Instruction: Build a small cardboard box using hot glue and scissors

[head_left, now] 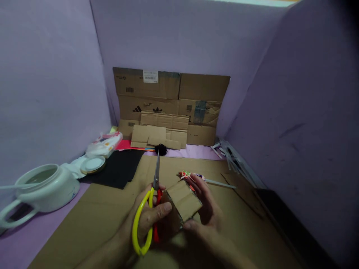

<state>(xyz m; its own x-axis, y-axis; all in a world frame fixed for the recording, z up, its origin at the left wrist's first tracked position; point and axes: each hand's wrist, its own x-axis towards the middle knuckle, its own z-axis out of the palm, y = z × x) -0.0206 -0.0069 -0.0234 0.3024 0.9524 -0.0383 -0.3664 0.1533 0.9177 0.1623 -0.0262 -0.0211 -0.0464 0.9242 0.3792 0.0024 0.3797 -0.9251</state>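
Between my hands is a small cardboard box (183, 200), tilted, with one light tan face turned up and dark, uneven edges. My left hand (148, 215) presses its thumb on the box's left side. That same hand also carries a pair of scissors (157, 175), blades closed and pointing away from me, one handle loop yellow and the other red. My right hand (207, 209) grips the box from the right, thumb at the near corner and fingers along the far side. Behind the box lies a small item with a floral wrapper (186, 174), partly covered by my fingers.
A cardboard sheet (106, 216) covers the work surface. At left stand a white pot with a handle (56, 190), its lid (93, 164) and black sheets (120, 172). Black yarn (161, 149) and cardboard pieces (151, 136) sit at the back. Clear glue sticks (234, 160) lie right.
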